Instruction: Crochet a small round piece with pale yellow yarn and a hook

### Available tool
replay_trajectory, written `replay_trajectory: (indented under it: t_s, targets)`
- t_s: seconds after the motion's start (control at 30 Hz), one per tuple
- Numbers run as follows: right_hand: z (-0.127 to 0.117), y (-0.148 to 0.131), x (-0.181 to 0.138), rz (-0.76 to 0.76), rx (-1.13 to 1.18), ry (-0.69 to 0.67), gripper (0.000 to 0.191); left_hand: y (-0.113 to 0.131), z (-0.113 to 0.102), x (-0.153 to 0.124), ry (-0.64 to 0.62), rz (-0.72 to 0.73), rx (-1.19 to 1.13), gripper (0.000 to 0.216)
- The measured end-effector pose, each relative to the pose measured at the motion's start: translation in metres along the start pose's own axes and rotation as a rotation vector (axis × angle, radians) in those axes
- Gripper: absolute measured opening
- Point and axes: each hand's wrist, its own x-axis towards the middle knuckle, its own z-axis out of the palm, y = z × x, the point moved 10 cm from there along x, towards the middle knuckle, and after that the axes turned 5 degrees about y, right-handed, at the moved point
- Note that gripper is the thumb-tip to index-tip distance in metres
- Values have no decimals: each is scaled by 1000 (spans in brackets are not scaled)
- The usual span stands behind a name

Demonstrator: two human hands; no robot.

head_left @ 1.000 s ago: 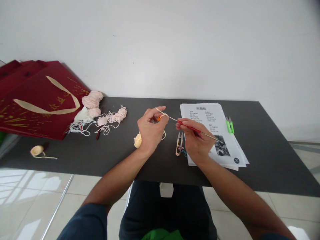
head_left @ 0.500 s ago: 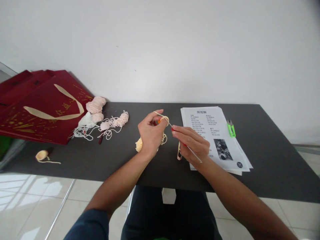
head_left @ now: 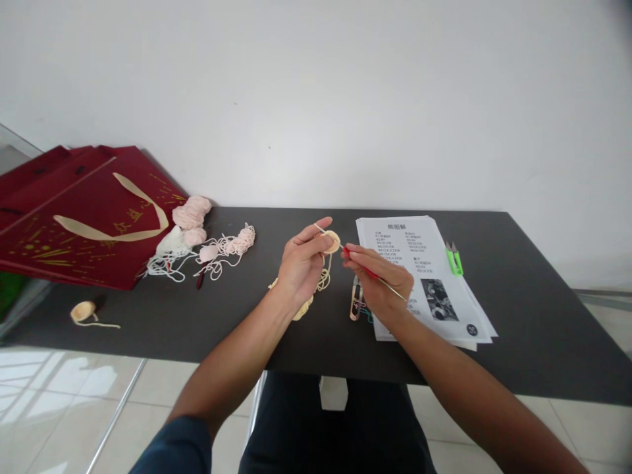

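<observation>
My left hand [head_left: 301,266] is raised over the dark table [head_left: 543,316], fingers pinched on a small round cream crochet piece [head_left: 332,241] with yarn trailing down from it. Under that hand lies a cream yarn ball [head_left: 301,309], partly hidden. My right hand [head_left: 382,276] grips a thin crochet hook with a red handle [head_left: 368,271], its tip pointing at the crochet piece. A small thread snip [head_left: 355,299] lies on the table just below my right hand.
A stack of printed pattern sheets [head_left: 434,263] lies to the right, with green snips [head_left: 454,259] at its edge. Pink and white yarn bundles [head_left: 207,240] and dark red gift bags [head_left: 83,217] occupy the left. A small cream crochet cup [head_left: 83,311] sits near the front left edge.
The view shifted slightly. My right hand swung the hook so its tip now meets the crochet piece, and my left hand turned the piece toward it.
</observation>
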Motion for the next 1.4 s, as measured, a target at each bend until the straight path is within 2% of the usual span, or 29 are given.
replay_trajectory:
  t_s: [0.13, 0.27, 0.43, 0.6, 0.73, 0.83, 0.93, 1.13, 1.27, 1.4]
  targets:
    - [-4, 20, 8, 198, 203, 45, 22, 3, 1, 0, -26, 35, 45, 44]
    - [-7, 27, 19, 256, 305, 58, 10, 9, 2, -2, -35, 145, 171, 43]
    - [-11, 14, 26, 204, 216, 73, 12, 20, -2, -5, 15, 323, 306, 41]
    - [-13, -10, 26, 58, 46, 56, 7, 19, -3, -5, 19, 330, 453, 44]
    - [-13, -16, 25, -6, -8, 0, 5, 21, 1, -8, -10, 337, 553, 44]
    - [-13, -16, 26, -7, -15, -23, 6, 19, 2, -8, -44, 312, 544, 47]
    - [-14, -15, 28, 22, 26, 14, 6, 17, 3, -8, -68, 305, 466, 50]
    - [-10, 8, 23, 229, 235, 83, 9, 22, 5, -9, -68, 396, 292, 44]
    - [-8, 22, 16, 314, 275, 107, 11, 23, 3, -8, -47, 385, 340, 45]
    - [-5, 22, 11, 301, 263, 99, 13, 23, 0, -8, -12, 358, 395, 45]
